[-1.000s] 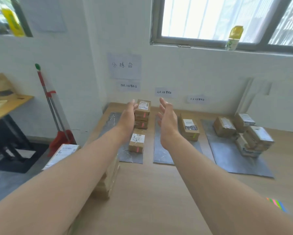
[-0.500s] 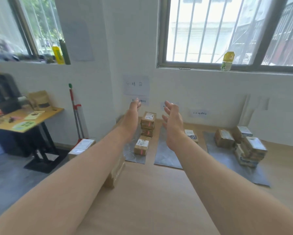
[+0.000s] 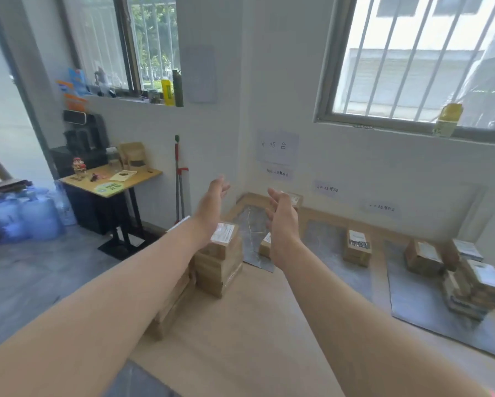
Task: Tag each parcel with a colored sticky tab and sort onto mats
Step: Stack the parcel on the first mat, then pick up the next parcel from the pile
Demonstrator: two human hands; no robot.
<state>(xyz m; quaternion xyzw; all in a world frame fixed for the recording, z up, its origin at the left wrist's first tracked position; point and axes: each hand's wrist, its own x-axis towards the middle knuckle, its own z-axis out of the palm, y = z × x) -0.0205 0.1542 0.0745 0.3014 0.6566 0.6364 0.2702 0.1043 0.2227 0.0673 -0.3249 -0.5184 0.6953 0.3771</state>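
Left hand (image 3: pixel 211 204) and right hand (image 3: pixel 282 216) hover empty above 3 mats (image 3: pixel 326 253)

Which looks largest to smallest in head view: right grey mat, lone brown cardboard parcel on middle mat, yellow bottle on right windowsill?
1. Right grey mat
2. Lone brown cardboard parcel and yellow bottle: look alike; bottle stands farther.

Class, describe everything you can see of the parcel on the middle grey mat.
The parcel is a small brown cardboard box, closed, with a white label bearing dark print on top. It sits flat toward the far end of the middle grey mat, with no other parcel touching it. Any sticky tab is too blurred to tell.
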